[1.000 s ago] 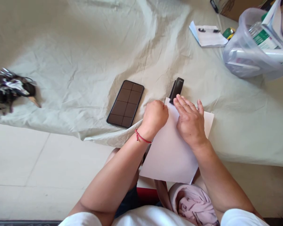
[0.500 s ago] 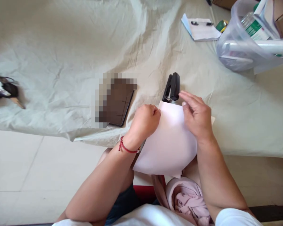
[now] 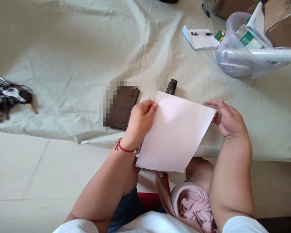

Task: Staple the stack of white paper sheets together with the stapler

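A blank pale sheet of paper (image 3: 176, 136), perhaps more than one layer, is held up above the table edge and my lap. At its upper left edge my left hand (image 3: 143, 116) pinches it, thumb on top. My right hand (image 3: 229, 119) is beside the upper right corner with fingers spread; some fingertips are hidden behind the paper, so contact is unclear. Just beyond the top edge a black stapler (image 3: 172, 86) lies on the cloth, its near part covered by the sheet. Left of my left hand rests a dark phone-like slab (image 3: 123, 106), partly blurred out.
A wrinkled pale cloth (image 3: 87, 64) covers the table. At the back right are a clear plastic basket (image 3: 229, 66) with a bottle, a notepad (image 3: 203, 42) with a pen, a marker (image 3: 205, 10) and cardboard boxes (image 3: 282, 26). A bunch of keys (image 3: 12, 97) lies far left.
The paper has shifted up and turned, now covering the stapler's near end. My right hand has moved right, from near the stapler to the sheet's right corner. My left hand still grips the paper.
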A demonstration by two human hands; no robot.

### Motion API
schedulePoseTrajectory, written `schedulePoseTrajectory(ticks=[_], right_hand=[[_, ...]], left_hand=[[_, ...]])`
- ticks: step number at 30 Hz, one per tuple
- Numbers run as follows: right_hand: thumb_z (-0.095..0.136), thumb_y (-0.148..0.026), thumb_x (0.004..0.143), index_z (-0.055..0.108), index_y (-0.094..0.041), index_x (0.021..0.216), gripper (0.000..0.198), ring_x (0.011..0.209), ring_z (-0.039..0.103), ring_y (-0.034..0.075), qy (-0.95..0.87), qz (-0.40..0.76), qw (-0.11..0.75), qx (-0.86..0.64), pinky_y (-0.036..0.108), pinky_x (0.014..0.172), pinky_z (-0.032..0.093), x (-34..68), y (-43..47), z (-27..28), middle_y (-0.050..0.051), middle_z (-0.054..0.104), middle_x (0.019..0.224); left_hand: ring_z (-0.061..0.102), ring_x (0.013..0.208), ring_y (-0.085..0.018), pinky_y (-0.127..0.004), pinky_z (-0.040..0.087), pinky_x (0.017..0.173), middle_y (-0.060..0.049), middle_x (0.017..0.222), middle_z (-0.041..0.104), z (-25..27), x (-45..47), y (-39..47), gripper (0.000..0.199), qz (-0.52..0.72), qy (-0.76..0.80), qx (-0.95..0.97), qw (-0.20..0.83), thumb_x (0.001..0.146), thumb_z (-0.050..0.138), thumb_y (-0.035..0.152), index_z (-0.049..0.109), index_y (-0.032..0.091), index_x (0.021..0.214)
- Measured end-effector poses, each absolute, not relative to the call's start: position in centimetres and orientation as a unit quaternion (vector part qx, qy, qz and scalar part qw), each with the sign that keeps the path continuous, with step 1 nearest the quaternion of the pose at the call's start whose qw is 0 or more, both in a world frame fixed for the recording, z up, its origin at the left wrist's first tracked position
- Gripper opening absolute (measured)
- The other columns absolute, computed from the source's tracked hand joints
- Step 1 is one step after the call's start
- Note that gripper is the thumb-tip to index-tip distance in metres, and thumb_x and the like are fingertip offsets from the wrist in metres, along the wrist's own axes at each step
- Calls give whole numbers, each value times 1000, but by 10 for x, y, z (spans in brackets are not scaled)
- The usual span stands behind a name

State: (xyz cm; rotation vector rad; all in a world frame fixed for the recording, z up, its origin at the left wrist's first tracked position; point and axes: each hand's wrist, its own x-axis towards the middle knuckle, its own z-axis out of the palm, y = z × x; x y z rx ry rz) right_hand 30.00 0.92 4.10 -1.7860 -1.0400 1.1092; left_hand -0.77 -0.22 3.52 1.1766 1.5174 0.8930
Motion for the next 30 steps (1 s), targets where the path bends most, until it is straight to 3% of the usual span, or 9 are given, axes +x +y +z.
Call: schedulePoseTrajectory(ticks=[4, 7, 13, 16, 18, 20, 22, 25, 30], right_hand=[[81, -82, 83, 79, -21, 120, 72, 105, 80, 28, -400, 499, 417, -646, 40, 87, 66, 288, 11, 38, 11, 83, 113], [88, -74, 76, 77, -24, 114, 64, 113, 80, 31, -425, 507, 427, -616, 45, 94, 68, 278, 10, 38, 10, 83, 115], [101, -58, 60, 74, -22, 104, 63, 89, 80, 28, -413, 536, 386, -627, 45, 79, 68, 270, 12, 34, 7, 82, 94], [101, -50, 57, 75, -21, 98, 58, 74, 75, 22, -398, 509, 402, -649, 35, 65, 61, 272, 15, 29, 5, 80, 86], [99, -48, 59, 75, -21, 98, 53, 71, 72, 20, -404, 488, 404, -660, 32, 61, 59, 275, 17, 26, 4, 80, 84], [97, -46, 61, 76, -21, 98, 49, 72, 74, 21, -411, 478, 405, -662, 34, 63, 61, 278, 18, 24, 4, 80, 83], [94, -44, 62, 77, -21, 96, 45, 74, 76, 22, -410, 474, 410, -663, 36, 66, 64, 278, 19, 23, 4, 80, 82], [91, -40, 63, 77, -20, 95, 40, 72, 75, 21, -409, 469, 420, -661, 36, 67, 64, 276, 19, 24, 3, 79, 80], [86, -34, 64, 77, -20, 89, 29, 70, 72, 18, -413, 456, 429, -662, 35, 70, 65, 271, 19, 26, 2, 79, 79]], left_hand=[[35, 60, -12, -26, 29, 55, 4, 68, 46, 34, -5, -1, 22, 390, 635, 447, 494, 101, 56, 36, 61, 22, 85], [36, 61, -12, -26, 31, 55, 3, 68, 49, 31, -5, 2, 24, 406, 648, 429, 480, 101, 55, 35, 62, 21, 83], [50, 67, -16, -30, 41, 65, 1, 71, 57, 27, -12, 7, 25, 383, 689, 482, 383, 102, 54, 35, 64, 22, 84], [68, 84, -23, -39, 53, 85, -5, 87, 73, 36, -22, 2, 23, 353, 721, 535, 262, 105, 53, 36, 70, 22, 99], [71, 110, -33, -52, 54, 106, -12, 114, 79, 42, -31, -3, 26, 350, 745, 544, 163, 104, 59, 37, 72, 21, 118], [59, 142, -46, -66, 44, 121, -18, 141, 72, 43, -41, -6, 46, 324, 769, 541, 103, 95, 73, 38, 69, 22, 137], [46, 158, -54, -76, 35, 126, -20, 156, 63, 39, -50, -7, 70, 289, 776, 546, 129, 94, 77, 46, 58, 24, 157], [44, 159, -60, -84, 28, 127, -25, 164, 58, 25, -57, -3, 90, 255, 774, 561, 147, 87, 82, 46, 47, 26, 169], [51, 149, -60, -83, 40, 117, -32, 155, 63, 18, -58, 7, 83, 202, 789, 561, 150, 87, 75, 39, 54, 24, 166]])
